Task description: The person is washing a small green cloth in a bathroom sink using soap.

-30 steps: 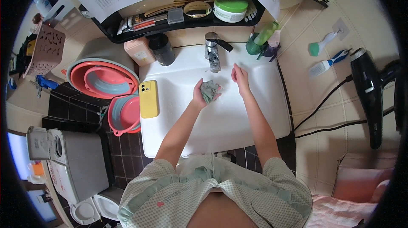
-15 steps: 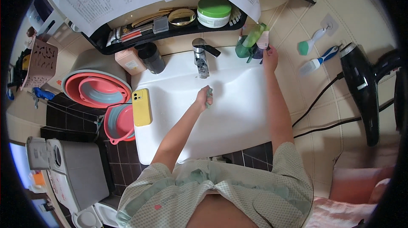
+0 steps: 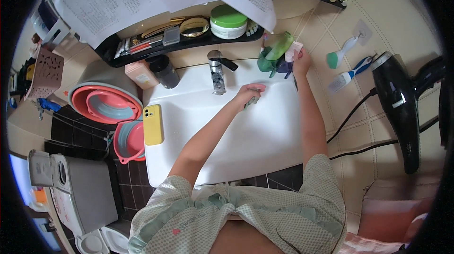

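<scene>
Over the right half of the white sink point(image 3: 198, 159), my left hand point(image 3: 248, 95) is closed on a crumpled grey-green cloth point(image 3: 251, 103), which pokes out below the fingers. My right hand point(image 3: 302, 63) is at the sink's far right corner, its fingers closed on a pale pink tube point(image 3: 293, 49). The tube's lower end is in a dark purple cup point(image 3: 284, 67). Beside it a green cup point(image 3: 265, 65) holds a light green tube point(image 3: 281, 46). The chrome faucet point(image 3: 216, 72) is left of my left hand; whether water runs is unclear.
A yellow phone point(image 3: 152, 125) lies on the sink's left rim. Behind it are a black jar point(image 3: 165, 71) and a pink bottle point(image 3: 140, 74). A black shelf point(image 3: 189, 41) overhangs the back. Two brushes and a black hair dryer point(image 3: 398, 107) hang at right. Pink basins point(image 3: 134, 136) are at left.
My left hand has moved right with the cloth, away from below the faucet. My right hand stays by the cups, its fingers now higher on the pink tube. The view has shifted slightly.
</scene>
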A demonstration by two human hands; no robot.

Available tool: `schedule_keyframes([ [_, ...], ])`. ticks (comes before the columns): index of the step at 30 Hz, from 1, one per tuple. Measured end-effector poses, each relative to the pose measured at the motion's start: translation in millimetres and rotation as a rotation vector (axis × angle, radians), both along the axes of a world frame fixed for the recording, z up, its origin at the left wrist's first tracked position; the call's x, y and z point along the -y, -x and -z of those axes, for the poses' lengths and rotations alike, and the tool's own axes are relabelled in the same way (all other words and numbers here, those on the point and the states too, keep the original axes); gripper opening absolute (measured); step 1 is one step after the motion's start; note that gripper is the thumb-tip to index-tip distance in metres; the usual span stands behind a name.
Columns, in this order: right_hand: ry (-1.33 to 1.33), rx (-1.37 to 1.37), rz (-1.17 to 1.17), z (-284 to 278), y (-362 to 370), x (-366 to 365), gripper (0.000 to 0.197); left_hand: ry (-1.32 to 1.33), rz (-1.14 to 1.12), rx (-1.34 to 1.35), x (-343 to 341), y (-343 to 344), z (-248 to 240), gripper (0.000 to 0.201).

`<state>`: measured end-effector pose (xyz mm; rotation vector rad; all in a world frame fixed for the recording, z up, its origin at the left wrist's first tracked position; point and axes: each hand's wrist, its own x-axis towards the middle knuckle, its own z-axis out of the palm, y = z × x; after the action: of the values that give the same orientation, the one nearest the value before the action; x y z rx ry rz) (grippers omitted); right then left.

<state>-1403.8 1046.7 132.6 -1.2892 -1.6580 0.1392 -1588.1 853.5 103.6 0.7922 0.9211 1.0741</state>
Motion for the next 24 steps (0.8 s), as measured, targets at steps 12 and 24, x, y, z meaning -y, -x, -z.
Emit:
schedule_keyframes([
  [12,-0.195,-0.477,-0.215,-34.1,1.9,120.1,0.008,0.198,0.277,0.513,-86.5,-59.0,-69.0,0.059],
  [24,0.024,-0.002,-0.421,30.4,6.8,279.1,0.025,0.183,0.256,0.487,59.1,-4.9,16.8,0.054],
])
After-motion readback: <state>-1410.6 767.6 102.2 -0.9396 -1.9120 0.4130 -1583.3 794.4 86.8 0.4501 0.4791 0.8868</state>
